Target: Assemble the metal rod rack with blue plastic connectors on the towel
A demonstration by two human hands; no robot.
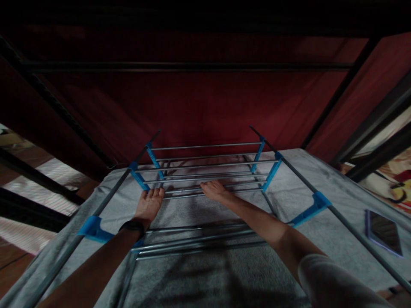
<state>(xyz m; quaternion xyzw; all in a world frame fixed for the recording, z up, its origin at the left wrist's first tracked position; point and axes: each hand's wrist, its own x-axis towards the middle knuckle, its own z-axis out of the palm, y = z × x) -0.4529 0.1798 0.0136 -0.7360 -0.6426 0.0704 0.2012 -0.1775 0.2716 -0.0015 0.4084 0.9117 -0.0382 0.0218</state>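
Note:
A rack of thin metal tubes [205, 167] and blue plastic brackets [270, 173] lies on a bed-like surface covered in grey cloth. My left hand [149, 205], with a dark band at its wrist, has its fingers curled over the rack's left side, where a blue bracket meets the lower tubes. Near the middle, my right hand [213, 189] is closed around one of the lower cross tubes [242, 184]. Its fingertips are partly hidden. Two long dark side poles [305, 182] run through the brackets on both sides. Closer to me, more cross tubes [199, 244] join lower brackets [96, 229].
At the right, a phone [383, 231] lies on the grey cloth [340, 239]. A dark red panel [205, 107] stands behind the rack, with a black metal frame [192, 66] around it. Striped fabric [48, 184] shows at the left, and patterned cloth [398, 184] at the right.

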